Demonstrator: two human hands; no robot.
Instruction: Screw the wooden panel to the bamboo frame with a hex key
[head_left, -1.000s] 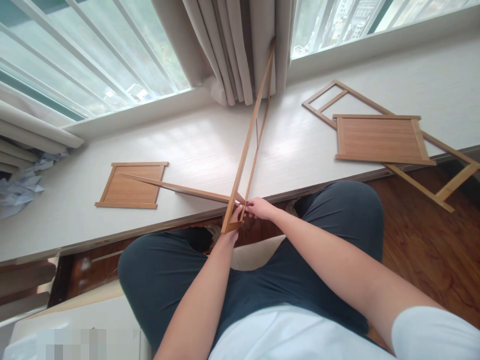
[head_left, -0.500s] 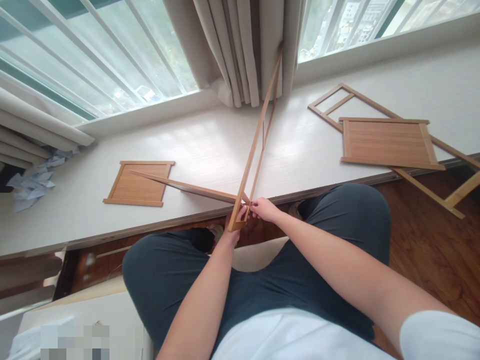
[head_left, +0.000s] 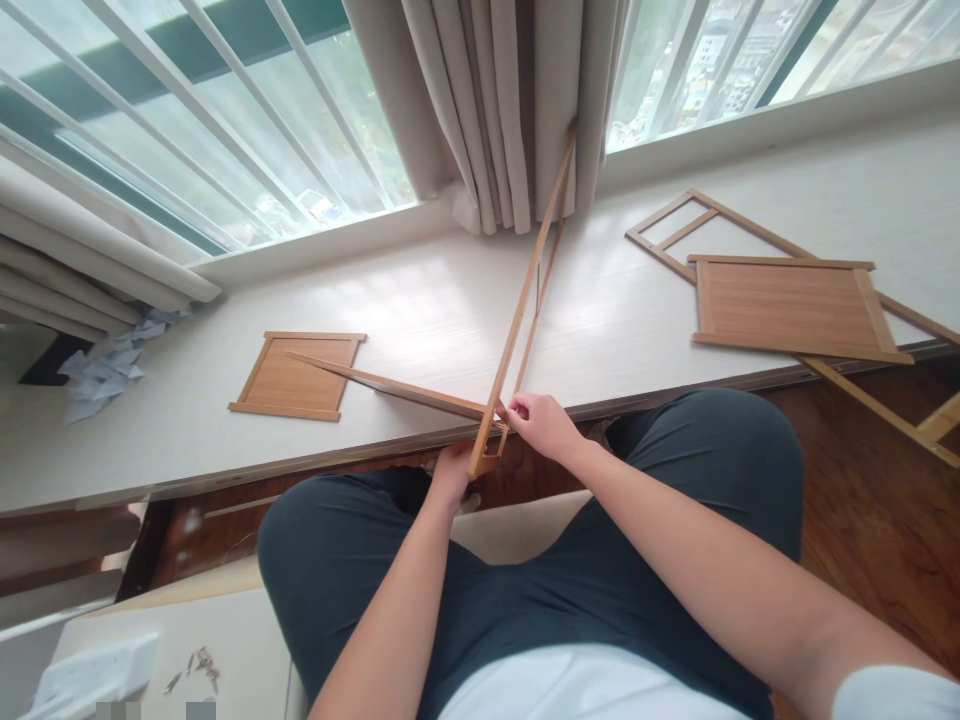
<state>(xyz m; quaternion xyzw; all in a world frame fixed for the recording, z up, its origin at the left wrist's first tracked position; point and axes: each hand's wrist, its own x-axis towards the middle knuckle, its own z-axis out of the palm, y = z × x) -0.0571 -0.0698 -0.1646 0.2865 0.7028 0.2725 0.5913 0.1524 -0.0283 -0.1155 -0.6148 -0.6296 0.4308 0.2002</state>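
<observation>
While the long, thin bamboo ladder frame [head_left: 529,290] leans edge-on over the white window ledge [head_left: 420,300], your left hand [head_left: 452,472] grips its lower end and your right hand [head_left: 541,424] pinches a flat bamboo shelf panel [head_left: 397,388] against it.

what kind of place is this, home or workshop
Most likely a room in a high-rise home, not a workshop: a wide white window ledge under barred windows with pale curtains, and a wood floor. The hands hold a bamboo frame there.
</observation>
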